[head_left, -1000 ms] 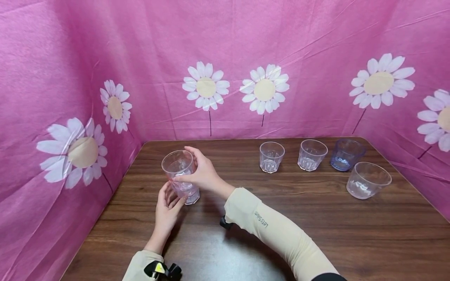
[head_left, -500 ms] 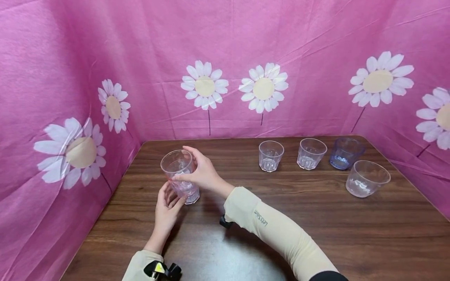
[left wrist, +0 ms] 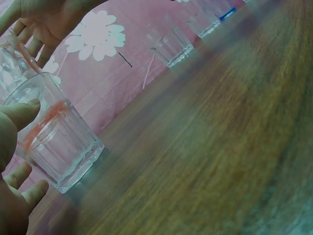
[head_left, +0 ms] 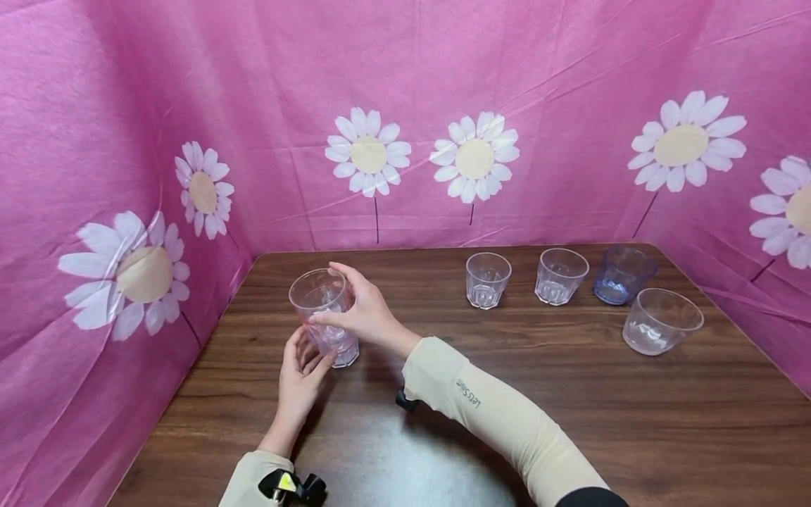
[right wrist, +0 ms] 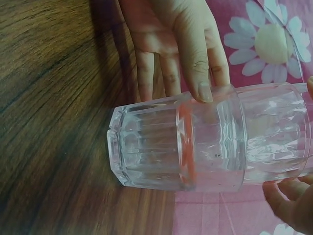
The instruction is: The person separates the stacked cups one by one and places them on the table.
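Fingers of the right hand (head_left: pixel 362 315) are curling round the upper clear ribbed plastic tumbler (head_left: pixel 319 296), which is sitting nested in the lower clear faceted tumbler with a pink rim (head_left: pixel 337 345). That stack is standing on the dark wood-grain table (head_left: pixel 570 415) near its left edge, beside the pink daisy-print cloth backdrop (head_left: pixel 127 141). The left hand (head_left: pixel 299 374) is holding the lower tumbler, thumb pressing against its pink rim. Well apart at the far right are standing two small clear tumblers (head_left: pixel 488 279), a blue-tinted tumbler (head_left: pixel 622 274) and a wide clear cup (head_left: pixel 661 322).
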`<control>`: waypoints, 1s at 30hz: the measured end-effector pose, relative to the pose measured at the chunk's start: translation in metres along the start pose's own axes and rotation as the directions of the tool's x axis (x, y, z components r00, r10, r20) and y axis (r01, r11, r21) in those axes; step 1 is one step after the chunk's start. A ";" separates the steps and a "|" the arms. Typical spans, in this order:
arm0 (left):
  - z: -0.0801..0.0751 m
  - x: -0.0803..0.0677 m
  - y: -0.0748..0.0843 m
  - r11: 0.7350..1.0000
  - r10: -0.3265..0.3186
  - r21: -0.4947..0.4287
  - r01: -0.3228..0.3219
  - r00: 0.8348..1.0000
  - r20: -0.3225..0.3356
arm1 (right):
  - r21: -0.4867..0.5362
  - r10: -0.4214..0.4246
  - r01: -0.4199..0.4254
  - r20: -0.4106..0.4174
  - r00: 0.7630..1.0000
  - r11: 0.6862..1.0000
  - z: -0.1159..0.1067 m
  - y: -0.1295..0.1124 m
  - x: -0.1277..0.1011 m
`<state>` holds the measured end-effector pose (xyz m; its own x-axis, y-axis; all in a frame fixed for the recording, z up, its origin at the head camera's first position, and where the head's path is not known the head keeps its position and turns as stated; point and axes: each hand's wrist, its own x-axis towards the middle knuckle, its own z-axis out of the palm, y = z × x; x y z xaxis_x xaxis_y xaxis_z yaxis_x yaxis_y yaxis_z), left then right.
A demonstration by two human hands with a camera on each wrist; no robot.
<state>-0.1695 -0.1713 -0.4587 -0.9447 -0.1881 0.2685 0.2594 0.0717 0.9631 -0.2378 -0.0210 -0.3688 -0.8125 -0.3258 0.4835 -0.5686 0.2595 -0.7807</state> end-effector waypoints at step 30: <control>0.001 0.000 -0.001 0.999 0.035 -0.003 -0.035 0.999 -0.012 | 0.092 0.175 -0.178 0.037 0.984 0.980 -0.006 -0.003 0.004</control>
<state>-0.1703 -0.1709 -0.4595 -0.9328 -0.1970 0.3018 0.2925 0.0754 0.9533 -0.2400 -0.0176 -0.3628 -0.8943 -0.3086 0.3241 -0.4005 0.2286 -0.8873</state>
